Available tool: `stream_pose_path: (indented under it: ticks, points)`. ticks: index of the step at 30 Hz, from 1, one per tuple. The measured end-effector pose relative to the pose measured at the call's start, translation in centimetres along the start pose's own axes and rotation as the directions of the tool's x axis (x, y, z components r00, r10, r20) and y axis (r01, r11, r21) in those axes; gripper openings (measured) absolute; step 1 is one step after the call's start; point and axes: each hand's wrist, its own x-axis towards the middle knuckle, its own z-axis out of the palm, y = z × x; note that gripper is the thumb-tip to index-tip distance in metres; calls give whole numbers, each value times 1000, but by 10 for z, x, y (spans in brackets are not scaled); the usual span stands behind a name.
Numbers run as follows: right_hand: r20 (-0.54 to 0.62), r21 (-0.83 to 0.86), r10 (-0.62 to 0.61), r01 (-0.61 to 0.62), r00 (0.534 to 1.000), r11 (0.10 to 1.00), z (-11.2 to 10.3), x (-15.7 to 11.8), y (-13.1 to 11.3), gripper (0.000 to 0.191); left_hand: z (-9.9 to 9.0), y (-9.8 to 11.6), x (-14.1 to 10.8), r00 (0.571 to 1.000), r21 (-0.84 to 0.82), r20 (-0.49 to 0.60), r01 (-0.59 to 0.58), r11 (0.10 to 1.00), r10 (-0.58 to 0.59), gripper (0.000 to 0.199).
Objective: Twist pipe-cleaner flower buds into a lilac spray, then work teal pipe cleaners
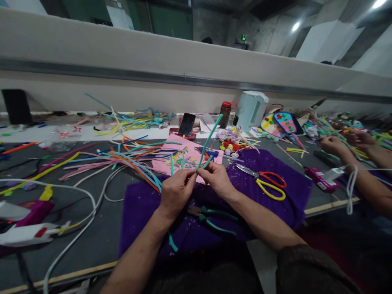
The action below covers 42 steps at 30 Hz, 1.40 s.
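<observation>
My left hand (pixel 177 190) and my right hand (pixel 217 179) meet over the front edge of a pink sheet (pixel 159 164), fingertips pinched together. Both hold a teal fuzzy stem (pixel 210 141), which rises from the fingertips and leans right; a shorter bent teal part sticks out beside my right fingers. Beneath my wrists lies a purple cloth (pixel 141 216). On it rest green-handled pliers (pixel 214 218), scissors with red and yellow handles (pixel 260 177) and a loose teal piece (pixel 172 241). Small coloured cuttings (pixel 186 159) are scattered on the pink sheet.
Colourful stems (pixel 122 157) spread to the left, near white cables (pixel 92 204). Behind are a phone (pixel 186 123), a red-capped bottle (pixel 226 114), a kettle (pixel 251 110) and small flowers (pixel 232 143). Another person's hands (pixel 337 147) work at the far right.
</observation>
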Motion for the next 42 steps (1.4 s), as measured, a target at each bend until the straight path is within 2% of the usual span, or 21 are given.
stream_pose_path:
  ticks: [4,7,8,10,12,14,15,17,19,20,21,22,24,25,26,27,29,32,36,42]
  points:
    - [-18,-69,-70,69,997,995,0,0,7,21,-2,1,1,994,-129,40,103,986,-98,17]
    - [21,-71,-101,103,995,992,-2,0,5,19,-8,1,5,955,-296,193,276,914,-226,18]
    - [61,-42,-110,113,992,993,-3,-1,3,19,-10,1,7,922,-373,274,363,854,-273,19]
    - [159,40,-136,131,978,991,-6,-2,-2,20,-15,-1,10,822,-515,474,550,658,-316,20]
    - [241,112,-162,138,957,984,-8,-5,-6,22,-18,-4,11,699,-572,666,702,424,-260,22]
    - [296,161,-158,114,942,980,-10,-8,-9,23,-19,-7,11,595,-555,790,796,244,-145,23]
    - [315,182,-147,93,938,979,-10,-9,-10,24,-19,-9,11,560,-539,823,822,184,-91,24]
    - [331,230,-127,51,935,972,-9,-10,-10,24,-17,-11,10,528,-521,849,845,118,-26,23]
    - [293,264,-109,29,950,964,-7,-9,-9,23,-14,-9,10,544,-534,838,835,134,-52,24]
    - [252,265,-93,24,963,964,-6,-8,-8,22,-13,-7,10,580,-558,808,811,176,-107,24]
    - [205,255,-70,16,976,967,-5,-6,-6,22,-12,-5,10,639,-593,747,766,250,-185,24]
    - [154,239,-41,3,987,971,-4,-4,-5,22,-11,-3,9,718,-625,641,694,358,-274,24]
    - [69,203,12,-26,998,979,-3,0,-3,22,-9,3,8,874,-596,320,486,640,-366,27]
    - [41,188,26,-34,999,982,-2,1,-2,22,-8,5,6,927,-517,166,372,771,-336,27]
    - [17,171,31,-34,999,985,-2,1,-1,23,-7,6,5,961,-413,55,269,870,-271,25]
    - [-5,151,29,-28,1000,988,-1,2,0,23,-6,7,3,981,-308,-7,183,934,-194,21]
    - [-35,106,15,-11,999,994,1,1,3,25,-4,6,0,997,-140,-39,62,988,-68,15]
    - [-47,66,3,0,999,998,3,1,7,26,-2,1,-2,999,-3,-39,-29,1000,29,15]
    - [-44,68,-5,8,999,998,4,2,11,25,-1,-3,-1,995,70,-21,-91,993,93,18]
    - [-11,98,-5,6,1000,995,4,1,12,26,-2,-4,0,993,89,-19,-118,989,120,20]
